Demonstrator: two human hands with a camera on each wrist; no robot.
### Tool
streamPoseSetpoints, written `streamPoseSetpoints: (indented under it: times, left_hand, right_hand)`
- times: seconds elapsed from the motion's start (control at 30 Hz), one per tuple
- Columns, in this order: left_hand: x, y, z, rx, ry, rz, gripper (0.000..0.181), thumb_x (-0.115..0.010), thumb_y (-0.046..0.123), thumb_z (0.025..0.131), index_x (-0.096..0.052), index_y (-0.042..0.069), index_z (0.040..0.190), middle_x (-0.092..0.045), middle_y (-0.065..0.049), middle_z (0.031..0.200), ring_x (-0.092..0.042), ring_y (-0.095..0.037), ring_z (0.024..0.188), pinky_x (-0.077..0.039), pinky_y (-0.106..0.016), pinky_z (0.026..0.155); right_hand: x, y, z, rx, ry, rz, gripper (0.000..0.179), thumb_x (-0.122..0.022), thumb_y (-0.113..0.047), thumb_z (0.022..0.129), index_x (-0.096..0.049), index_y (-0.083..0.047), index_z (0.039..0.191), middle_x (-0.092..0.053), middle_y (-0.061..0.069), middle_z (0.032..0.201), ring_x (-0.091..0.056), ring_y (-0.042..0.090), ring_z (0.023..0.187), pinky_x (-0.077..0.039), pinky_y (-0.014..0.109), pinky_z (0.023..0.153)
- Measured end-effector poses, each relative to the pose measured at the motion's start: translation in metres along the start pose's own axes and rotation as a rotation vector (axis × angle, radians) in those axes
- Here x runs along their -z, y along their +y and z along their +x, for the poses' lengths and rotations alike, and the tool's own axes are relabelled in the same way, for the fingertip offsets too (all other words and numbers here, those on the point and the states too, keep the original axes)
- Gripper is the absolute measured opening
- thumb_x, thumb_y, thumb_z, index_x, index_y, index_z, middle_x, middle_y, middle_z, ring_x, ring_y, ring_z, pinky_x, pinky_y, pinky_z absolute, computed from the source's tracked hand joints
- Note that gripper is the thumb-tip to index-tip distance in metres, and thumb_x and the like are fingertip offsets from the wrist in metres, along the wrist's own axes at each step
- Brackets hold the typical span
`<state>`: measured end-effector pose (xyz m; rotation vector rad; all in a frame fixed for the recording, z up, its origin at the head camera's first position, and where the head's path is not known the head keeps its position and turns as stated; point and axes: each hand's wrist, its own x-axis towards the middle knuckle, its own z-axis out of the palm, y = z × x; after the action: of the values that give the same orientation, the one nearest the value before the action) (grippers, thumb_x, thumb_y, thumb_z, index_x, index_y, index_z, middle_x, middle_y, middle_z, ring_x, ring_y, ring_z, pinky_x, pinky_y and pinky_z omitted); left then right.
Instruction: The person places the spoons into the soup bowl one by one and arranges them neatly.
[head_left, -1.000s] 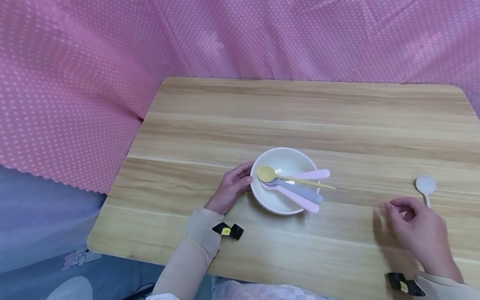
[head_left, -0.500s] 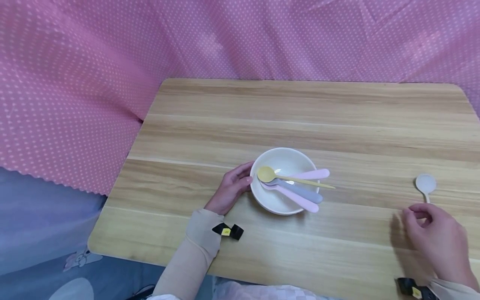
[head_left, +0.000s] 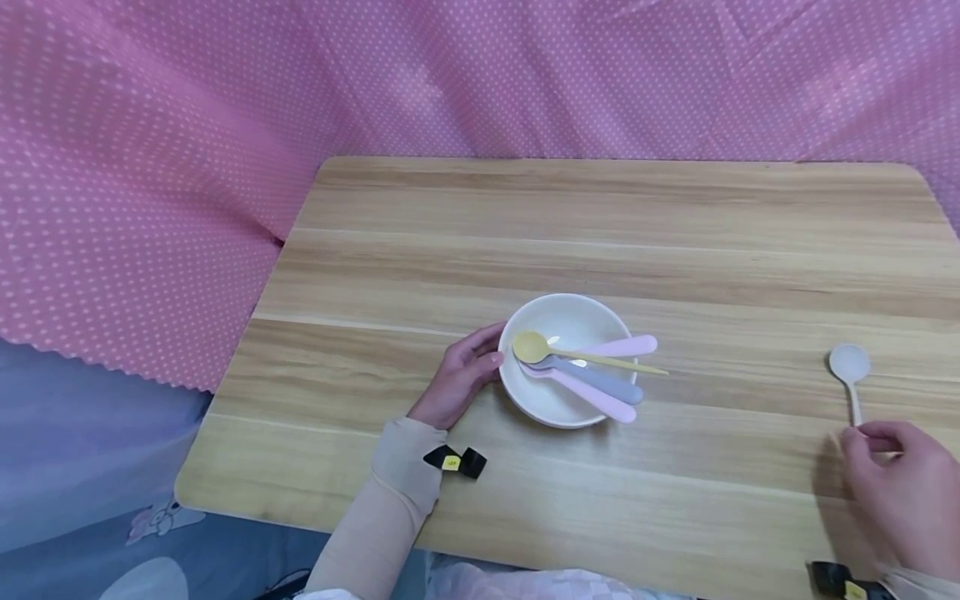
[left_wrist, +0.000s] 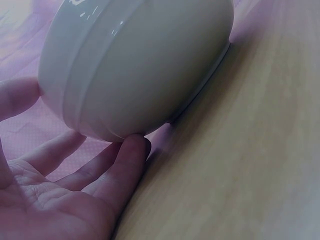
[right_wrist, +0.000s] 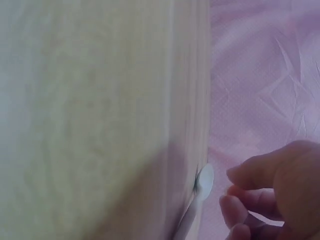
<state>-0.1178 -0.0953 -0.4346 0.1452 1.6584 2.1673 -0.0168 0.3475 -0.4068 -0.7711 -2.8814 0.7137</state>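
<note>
My left hand (head_left: 459,379) holds the left side of a white bowl (head_left: 573,315); its fingertips touch the outer wall (left_wrist: 135,75) in the left wrist view. Lying across the bowl are a yellow spoon (head_left: 531,347), a grey-blue utensil (head_left: 611,385) and two pink utensils, one with its handle (head_left: 613,407) toward me and the other pointing right (head_left: 633,346). A whitish spoon (head_left: 850,364) lies on the table at the right. Over its handle end is my right hand (head_left: 903,483), fingers loosely bent. In the right wrist view, those fingers (right_wrist: 250,175) appear apart from the spoon (right_wrist: 205,181).
The wooden table (head_left: 420,242) has rounded corners. A pink dotted cloth (head_left: 525,83) hangs behind it and along the left. Blue fabric (head_left: 82,442) shows below at the left.
My right hand has moved to the right and toward me, down along the whitish spoon, so more of its handle shows. The left hand and the bowl stay in place.
</note>
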Motion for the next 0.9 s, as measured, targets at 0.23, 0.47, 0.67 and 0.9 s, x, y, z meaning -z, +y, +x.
streamPoseSetpoints:
  times: [0.23,0.47,0.67,0.9]
  left_hand:
    - [0.000,0.001,-0.001,0.006,0.005,-0.006,0.053,-0.052,0.011,0.092,-0.038,0.002,0.142,-0.044,-0.019,0.141,-0.048,-0.029,0.125,-0.049,-0.030,0.095]
    - [0.000,0.001,-0.001,0.006,0.007,-0.004,0.052,-0.051,0.011,0.092,-0.039,0.003,0.142,-0.044,-0.018,0.141,-0.048,-0.028,0.125,-0.050,-0.029,0.094]
    - [0.000,0.001,-0.001,0.006,0.004,0.008,0.051,-0.051,0.010,0.093,-0.038,0.002,0.142,-0.044,-0.019,0.141,-0.050,-0.027,0.123,-0.050,-0.029,0.094]
    - [0.000,0.000,0.000,0.007,0.005,0.005,0.051,-0.051,0.011,0.092,-0.039,0.002,0.141,-0.045,-0.019,0.140,-0.051,-0.026,0.122,-0.050,-0.029,0.093]
  right_hand:
    - [-0.001,0.011,0.004,-0.034,-0.039,0.019,0.034,-0.054,-0.015,0.086,-0.059,0.013,0.105,-0.063,0.027,0.080,-0.032,-0.013,0.051,-0.031,0.018,0.049]
    - [-0.003,0.013,0.008,-0.075,-0.090,-0.023,0.035,-0.053,-0.014,0.086,-0.056,0.013,0.107,-0.064,0.031,0.085,-0.031,-0.013,0.050,-0.031,0.017,0.047]
    - [-0.003,0.013,0.011,-0.107,-0.120,-0.028,0.036,-0.052,-0.013,0.087,-0.054,0.014,0.110,-0.062,0.031,0.088,-0.033,-0.010,0.051,-0.034,0.015,0.044]
    - [-0.005,0.018,0.014,-0.121,-0.146,-0.029,0.036,-0.051,-0.013,0.086,-0.053,0.015,0.109,-0.061,0.031,0.086,-0.037,-0.006,0.052,-0.035,0.016,0.042]
